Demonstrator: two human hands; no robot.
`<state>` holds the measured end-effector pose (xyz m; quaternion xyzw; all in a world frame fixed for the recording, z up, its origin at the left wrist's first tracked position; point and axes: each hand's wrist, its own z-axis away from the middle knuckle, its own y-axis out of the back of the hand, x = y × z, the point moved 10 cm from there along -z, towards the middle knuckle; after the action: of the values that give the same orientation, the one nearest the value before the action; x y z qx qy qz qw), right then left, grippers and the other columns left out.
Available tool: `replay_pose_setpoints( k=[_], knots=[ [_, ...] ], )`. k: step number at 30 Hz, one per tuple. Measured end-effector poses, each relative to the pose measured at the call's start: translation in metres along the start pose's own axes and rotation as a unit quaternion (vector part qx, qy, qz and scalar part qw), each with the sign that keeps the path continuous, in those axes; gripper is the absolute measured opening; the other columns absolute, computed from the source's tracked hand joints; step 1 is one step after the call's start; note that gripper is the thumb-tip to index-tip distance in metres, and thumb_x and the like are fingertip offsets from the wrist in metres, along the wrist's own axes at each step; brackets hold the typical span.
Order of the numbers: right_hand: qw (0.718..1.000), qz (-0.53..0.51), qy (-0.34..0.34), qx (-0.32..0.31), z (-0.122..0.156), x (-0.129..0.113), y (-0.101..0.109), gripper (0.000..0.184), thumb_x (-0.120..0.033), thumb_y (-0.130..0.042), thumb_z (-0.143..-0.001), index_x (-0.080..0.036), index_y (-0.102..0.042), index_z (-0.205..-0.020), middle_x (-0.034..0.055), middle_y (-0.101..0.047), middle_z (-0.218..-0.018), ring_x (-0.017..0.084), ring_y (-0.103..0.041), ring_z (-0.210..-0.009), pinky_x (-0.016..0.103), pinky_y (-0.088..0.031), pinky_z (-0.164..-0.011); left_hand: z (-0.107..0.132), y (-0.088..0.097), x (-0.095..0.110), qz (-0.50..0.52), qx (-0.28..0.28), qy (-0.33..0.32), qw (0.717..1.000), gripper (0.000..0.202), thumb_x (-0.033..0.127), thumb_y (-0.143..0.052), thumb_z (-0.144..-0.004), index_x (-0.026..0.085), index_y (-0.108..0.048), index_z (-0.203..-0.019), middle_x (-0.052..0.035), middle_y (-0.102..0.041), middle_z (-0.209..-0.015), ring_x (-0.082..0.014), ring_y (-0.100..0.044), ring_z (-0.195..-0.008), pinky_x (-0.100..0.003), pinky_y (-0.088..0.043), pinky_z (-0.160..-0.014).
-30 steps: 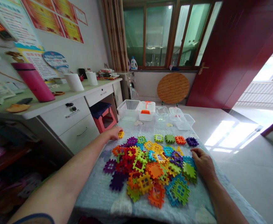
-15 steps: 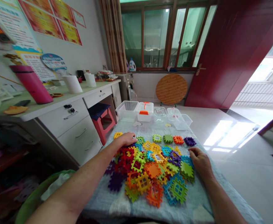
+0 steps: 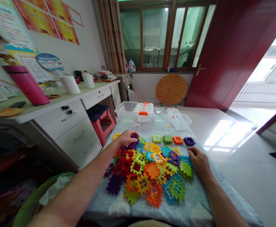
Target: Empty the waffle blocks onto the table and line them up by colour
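Head view, purple tooth-edged tile [image 3: 135, 136] pinched in left hand [image 3: 127, 138], right hand [image 3: 199, 160] half-curled, its grasp unclear

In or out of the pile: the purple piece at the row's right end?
Out: the purple piece lies beyond the pile, cloth showing between.

Head-worn, the one view looks forward and down over the nearby table [image 3: 187, 201] toward the window [image 3: 155, 37].

Wall posters [image 3: 42, 22], lettering blurred, unreadable
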<state>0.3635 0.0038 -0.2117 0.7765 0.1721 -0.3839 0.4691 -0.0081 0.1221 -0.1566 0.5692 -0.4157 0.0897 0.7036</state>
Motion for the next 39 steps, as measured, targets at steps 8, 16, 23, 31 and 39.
replay_pose_setpoints(
  k=[8, 16, 23, 31, 39],
  knots=[
    [1.0, -0.006, 0.002, 0.0, -0.001, 0.002, 0.0, 0.037, -0.048, -0.047, -0.071, -0.019, -0.068, -0.082, 0.001, -0.061, -0.059, 0.019, -0.055, -0.056, 0.031, -0.041, -0.058, 0.036, -0.027, 0.078, -0.162, 0.034, -0.195, 0.967, 0.014, 0.012, -0.055, -0.081, 0.018, -0.067, -0.087, -0.0052, -0.063, -0.087, -0.0194, -0.057, -0.088, -0.03, -0.045, -0.082],
    [1.0, -0.014, 0.002, 0.0, -0.001, 0.002, -0.001, 0.035, -0.046, -0.048, -0.073, -0.019, -0.068, -0.083, 0.0025, -0.063, -0.063, 0.02, -0.057, -0.06, 0.031, -0.042, -0.062, 0.062, -0.031, 0.095, -0.027, 0.002, -0.188, 0.982, 0.023, 0.036, -0.051, -0.092, 0.019, -0.066, -0.093, -0.0043, -0.064, -0.093, -0.0173, -0.06, -0.087, -0.028, -0.046, -0.082],
    [1.0, -0.014, 0.008, 0.005, 0.0, 0.002, 0.0, 0.034, -0.045, -0.048, -0.074, -0.019, -0.068, -0.083, 0.002, -0.063, -0.063, 0.02, -0.057, -0.06, 0.031, -0.042, -0.061, -0.013, -0.018, 0.035, -0.09, 0.033, -0.017, 0.995, 0.03, 0.026, -0.042, -0.087, 0.014, -0.066, -0.1, -0.0124, -0.067, -0.113, -0.0231, -0.06, -0.109, -0.033, -0.042, -0.1],
    [1.0, -0.016, 0.012, 0.004, 0.0, 0.002, 0.0, 0.032, -0.043, -0.049, -0.074, -0.019, -0.068, -0.082, 0.001, -0.061, -0.061, 0.019, -0.054, -0.057, 0.03, -0.041, -0.059, -0.047, -0.049, 0.002, -0.099, -0.013, 0.036, 0.994, 0.027, 0.031, -0.066, -0.064, 0.018, -0.067, -0.088, -0.0083, -0.071, -0.094, -0.025, -0.063, -0.091, -0.032, -0.048, -0.085],
    [1.0, -0.018, 0.018, 0.008, 0.002, -0.004, 0.002, 0.031, -0.042, -0.048, -0.074, -0.019, -0.067, -0.081, 0.001, -0.06, -0.061, 0.018, -0.053, -0.058, 0.03, -0.04, -0.06, -0.041, -0.051, 0.034, 0.004, -0.014, -0.022, 1.0, 0.033, 0.029, -0.058, -0.071, 0.013, -0.068, -0.099, -0.0051, -0.068, -0.086, -0.0171, -0.061, -0.073, -0.028, -0.05, -0.069]
  ],
)
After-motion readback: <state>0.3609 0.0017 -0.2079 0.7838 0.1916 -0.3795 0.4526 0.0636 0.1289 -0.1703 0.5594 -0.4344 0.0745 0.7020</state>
